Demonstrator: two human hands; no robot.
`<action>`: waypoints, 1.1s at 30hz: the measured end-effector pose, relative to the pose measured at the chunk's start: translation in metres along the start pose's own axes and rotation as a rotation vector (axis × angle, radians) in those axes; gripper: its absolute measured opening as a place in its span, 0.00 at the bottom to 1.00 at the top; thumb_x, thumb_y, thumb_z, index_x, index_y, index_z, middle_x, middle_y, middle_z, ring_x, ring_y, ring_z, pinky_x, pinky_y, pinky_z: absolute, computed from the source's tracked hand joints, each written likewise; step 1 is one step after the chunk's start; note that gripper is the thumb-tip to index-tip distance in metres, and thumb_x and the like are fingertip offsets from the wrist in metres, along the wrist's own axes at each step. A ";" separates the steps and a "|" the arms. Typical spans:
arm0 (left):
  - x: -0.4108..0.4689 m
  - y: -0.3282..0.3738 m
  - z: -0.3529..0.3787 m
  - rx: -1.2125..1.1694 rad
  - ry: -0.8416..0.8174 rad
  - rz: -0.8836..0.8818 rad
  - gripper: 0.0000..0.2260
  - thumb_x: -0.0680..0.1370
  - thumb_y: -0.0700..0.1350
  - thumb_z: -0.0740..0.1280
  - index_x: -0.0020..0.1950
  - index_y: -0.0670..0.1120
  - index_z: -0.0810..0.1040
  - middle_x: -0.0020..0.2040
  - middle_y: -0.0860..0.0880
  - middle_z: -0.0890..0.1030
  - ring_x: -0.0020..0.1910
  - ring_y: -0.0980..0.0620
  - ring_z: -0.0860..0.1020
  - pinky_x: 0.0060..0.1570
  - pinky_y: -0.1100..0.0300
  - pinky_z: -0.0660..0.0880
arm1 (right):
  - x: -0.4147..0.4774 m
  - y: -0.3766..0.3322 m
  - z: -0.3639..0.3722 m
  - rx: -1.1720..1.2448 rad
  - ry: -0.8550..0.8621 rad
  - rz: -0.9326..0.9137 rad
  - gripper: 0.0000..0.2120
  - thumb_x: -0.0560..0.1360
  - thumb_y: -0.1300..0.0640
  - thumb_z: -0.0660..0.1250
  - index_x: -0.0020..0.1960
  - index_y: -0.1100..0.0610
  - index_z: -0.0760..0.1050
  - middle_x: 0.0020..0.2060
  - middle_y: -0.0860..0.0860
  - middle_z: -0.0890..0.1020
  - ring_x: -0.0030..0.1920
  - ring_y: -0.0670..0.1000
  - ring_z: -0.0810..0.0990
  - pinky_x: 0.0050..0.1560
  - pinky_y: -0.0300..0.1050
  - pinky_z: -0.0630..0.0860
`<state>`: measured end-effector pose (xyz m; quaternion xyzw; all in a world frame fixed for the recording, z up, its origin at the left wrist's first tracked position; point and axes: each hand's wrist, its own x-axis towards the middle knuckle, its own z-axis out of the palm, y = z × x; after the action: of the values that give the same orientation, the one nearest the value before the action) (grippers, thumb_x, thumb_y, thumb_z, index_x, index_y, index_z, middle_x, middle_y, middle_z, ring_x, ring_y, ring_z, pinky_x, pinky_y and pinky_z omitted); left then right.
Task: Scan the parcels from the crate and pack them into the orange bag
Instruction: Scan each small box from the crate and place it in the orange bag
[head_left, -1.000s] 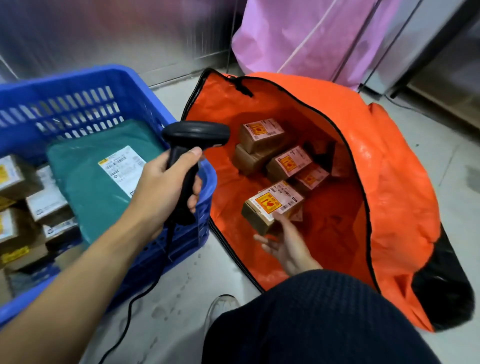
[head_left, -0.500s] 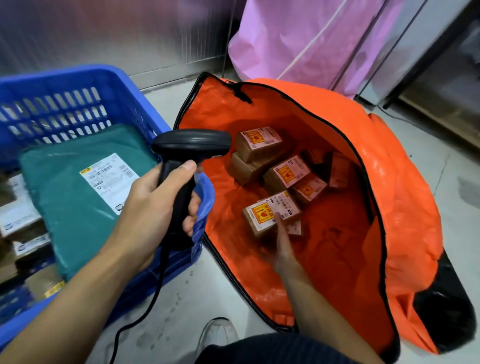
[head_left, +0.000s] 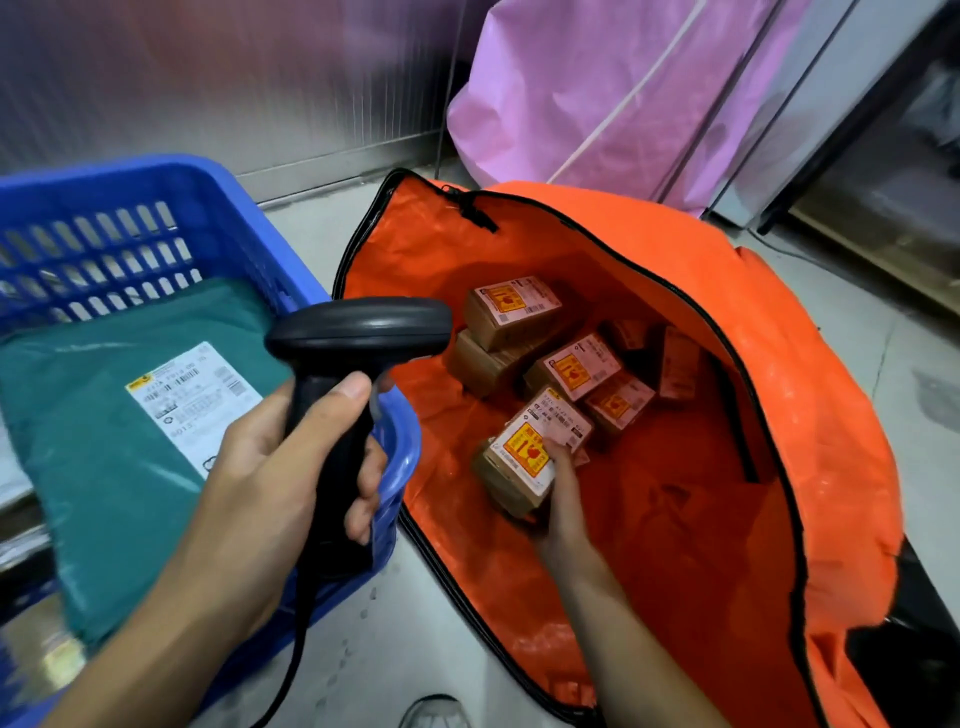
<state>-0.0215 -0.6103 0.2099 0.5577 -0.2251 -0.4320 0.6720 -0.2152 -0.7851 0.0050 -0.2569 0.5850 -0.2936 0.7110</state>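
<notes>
Parcels fill both containers. The one in play, a small brown carton (head_left: 524, 457) with a white label and a yellow-and-red sticker, sits inside the orange bag (head_left: 810, 415) near its 7 o'clock edge, tilted with the label facing up. The right hand (head_left: 563, 499) reaches into the bag and its grip is clamped on this carton, fingers along the right side and a fingertip over the label. More cartons of the same look lie piled toward 12 o'clock from it, deeper in the bag (head_left: 511, 312).

The left hand (head_left: 270, 467) has its grip closed around the handle of the black scanner (head_left: 358, 332), held above the right rim of the blue crate (head_left: 156, 192). At 9 o'clock, in the crate, a flat teal mailer (head_left: 93, 467) with a white shipping label lies on top.

Compared with 0.5 s ago, the right arm extends further into the bag, and the carton now sits lower against the orange lining. The scanner and crate keep much the same relation.
</notes>
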 end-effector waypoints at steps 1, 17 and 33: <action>0.000 0.000 -0.001 0.007 0.000 0.001 0.23 0.74 0.57 0.69 0.52 0.36 0.76 0.31 0.41 0.74 0.23 0.47 0.68 0.24 0.56 0.70 | -0.005 -0.013 0.007 0.020 -0.006 -0.005 0.25 0.75 0.33 0.68 0.65 0.47 0.81 0.57 0.50 0.87 0.59 0.54 0.84 0.59 0.52 0.80; 0.000 -0.001 0.000 0.010 0.001 -0.002 0.18 0.75 0.57 0.74 0.44 0.44 0.75 0.31 0.42 0.75 0.23 0.47 0.69 0.24 0.58 0.69 | -0.005 -0.136 0.056 0.019 0.168 -0.277 0.23 0.78 0.36 0.66 0.66 0.48 0.67 0.53 0.50 0.78 0.47 0.50 0.78 0.55 0.52 0.78; -0.033 0.046 -0.016 0.139 0.185 0.012 0.12 0.83 0.49 0.67 0.43 0.45 0.73 0.32 0.39 0.76 0.23 0.46 0.71 0.27 0.56 0.68 | -0.202 -0.119 0.133 -0.647 -0.271 -0.500 0.10 0.80 0.61 0.62 0.45 0.60 0.81 0.29 0.53 0.79 0.25 0.51 0.75 0.27 0.41 0.70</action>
<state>-0.0115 -0.5739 0.2550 0.6390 -0.1948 -0.3582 0.6522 -0.1275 -0.7198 0.2508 -0.6366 0.4682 -0.2219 0.5713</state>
